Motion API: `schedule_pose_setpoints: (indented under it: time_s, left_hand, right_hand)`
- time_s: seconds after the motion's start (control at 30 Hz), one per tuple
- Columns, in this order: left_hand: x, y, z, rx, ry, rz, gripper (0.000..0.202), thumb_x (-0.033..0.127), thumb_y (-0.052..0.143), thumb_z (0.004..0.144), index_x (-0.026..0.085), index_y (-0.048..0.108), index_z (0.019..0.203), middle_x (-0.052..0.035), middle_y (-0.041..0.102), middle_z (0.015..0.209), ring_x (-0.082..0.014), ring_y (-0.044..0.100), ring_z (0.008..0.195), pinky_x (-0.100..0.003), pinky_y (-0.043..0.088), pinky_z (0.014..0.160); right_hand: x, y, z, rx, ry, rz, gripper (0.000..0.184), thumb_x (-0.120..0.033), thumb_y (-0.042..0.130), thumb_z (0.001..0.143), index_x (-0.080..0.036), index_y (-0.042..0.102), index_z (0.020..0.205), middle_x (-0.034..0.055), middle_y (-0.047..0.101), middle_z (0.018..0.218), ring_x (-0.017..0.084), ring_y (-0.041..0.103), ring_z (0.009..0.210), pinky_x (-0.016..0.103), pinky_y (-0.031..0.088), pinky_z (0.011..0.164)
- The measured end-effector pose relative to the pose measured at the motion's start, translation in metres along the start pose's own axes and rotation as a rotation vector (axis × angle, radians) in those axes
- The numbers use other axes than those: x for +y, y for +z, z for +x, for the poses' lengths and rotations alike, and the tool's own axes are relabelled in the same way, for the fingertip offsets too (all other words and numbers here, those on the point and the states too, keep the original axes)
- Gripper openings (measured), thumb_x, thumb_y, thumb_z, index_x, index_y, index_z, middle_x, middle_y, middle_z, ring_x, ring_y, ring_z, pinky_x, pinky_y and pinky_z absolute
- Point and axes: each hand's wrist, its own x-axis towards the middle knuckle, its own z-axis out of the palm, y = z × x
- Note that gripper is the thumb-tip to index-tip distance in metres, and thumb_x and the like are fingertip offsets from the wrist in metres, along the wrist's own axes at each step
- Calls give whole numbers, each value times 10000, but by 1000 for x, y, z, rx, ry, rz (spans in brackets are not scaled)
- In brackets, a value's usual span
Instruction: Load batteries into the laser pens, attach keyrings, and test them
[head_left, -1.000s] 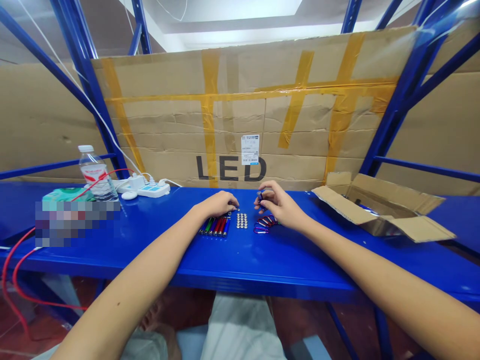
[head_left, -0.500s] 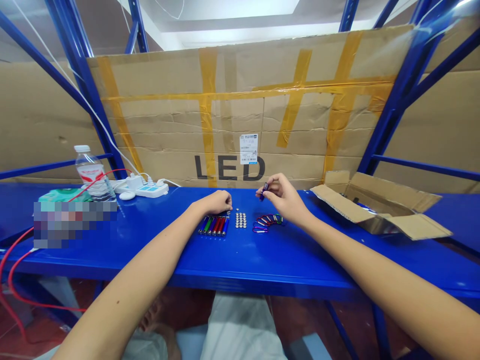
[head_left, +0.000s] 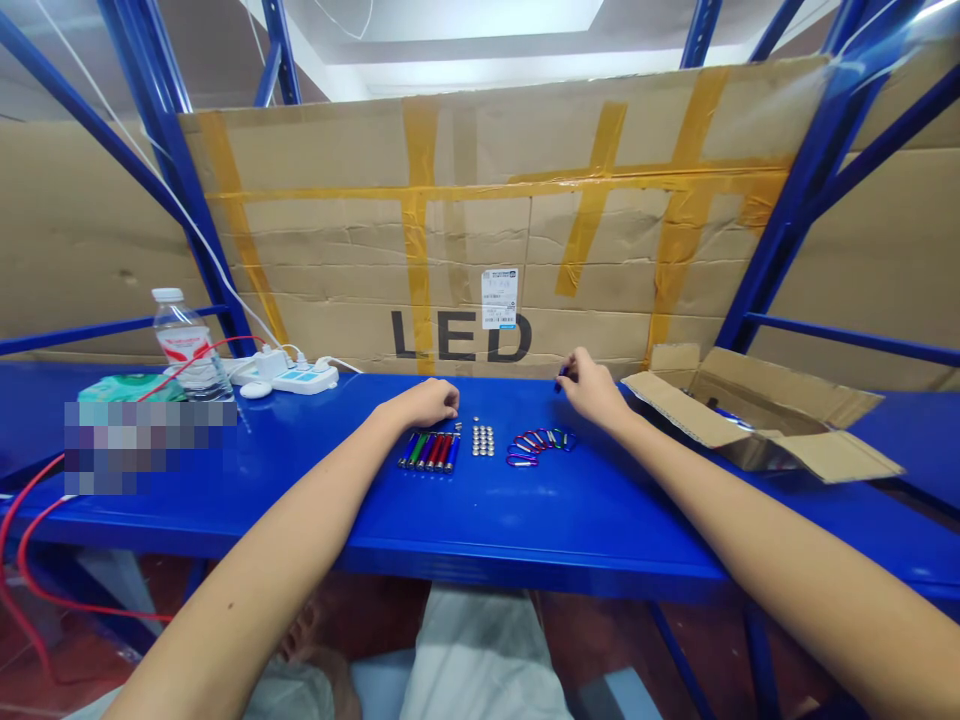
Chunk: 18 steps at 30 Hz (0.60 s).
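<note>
Blue shelf (head_left: 525,500), small blue item (head_left: 561,374) pinched in rt hand (head_left: 594,392) (at fingertips)

the small blue piece (head_left: 561,373) sits pinched in the fingertips of your right hand (head_left: 592,388), toward the back of the blue shelf (head_left: 480,520) — too little of it shows to tell its shape. the mini torches (head_left: 429,451) lie flat in a tight side-by-side row, blue, green and red barrels parallel, far ends just below your left hand (head_left: 429,402). right of them the button cells (head_left: 484,440) — small silver discs — form a neat block, with the coloured carabiners (head_left: 538,443) overlapping just beyond.
</note>
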Motion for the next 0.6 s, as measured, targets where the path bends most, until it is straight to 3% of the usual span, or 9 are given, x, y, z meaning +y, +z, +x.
schedule_pose_setpoints:
  time_s: [0.1, 0.23, 0.4, 0.6]
  left_hand:
    - [-2, -1, -1, -1, -8, 14, 83, 199, 590, 765, 193, 673, 772, -44, 692, 804, -170, 597, 725, -265, 413, 640]
    - [-3, -4, -2, -6, -29, 37, 99, 198, 580, 761, 195, 673, 794, -52, 699, 825, -178, 601, 750, -269, 423, 663]
    - [-4, -5, -3, -3, -43, 27, 118, 205, 574, 756, 190, 675, 815, -57, 699, 829, -185, 610, 750, -275, 426, 652]
    - [-5, -4, -3, 26, -29, 29, 91, 196, 583, 746, 183, 666, 780, -48, 689, 790, -168, 606, 724, -257, 416, 623]
  right_hand:
    - [22, -6, 5, 37, 96, -117, 212, -201, 542, 823, -208, 466, 1021, 111, 676, 922, 266, 630, 890, 357, 453, 770]
    - [40, -7, 8, -77, 188, -248, 201, -206, 581, 792, -187, 507, 978, 134, 665, 924, 270, 623, 872, 339, 450, 724]
    - [44, -7, 9, -11, 197, -276, 239, -230, 562, 813, -180, 504, 1039, 149, 662, 957, 271, 627, 875, 338, 454, 709]
    - [45, -5, 8, -56, 211, -248, 361, -214, 595, 798, -152, 493, 1139, 156, 680, 956, 286, 640, 903, 358, 466, 746]
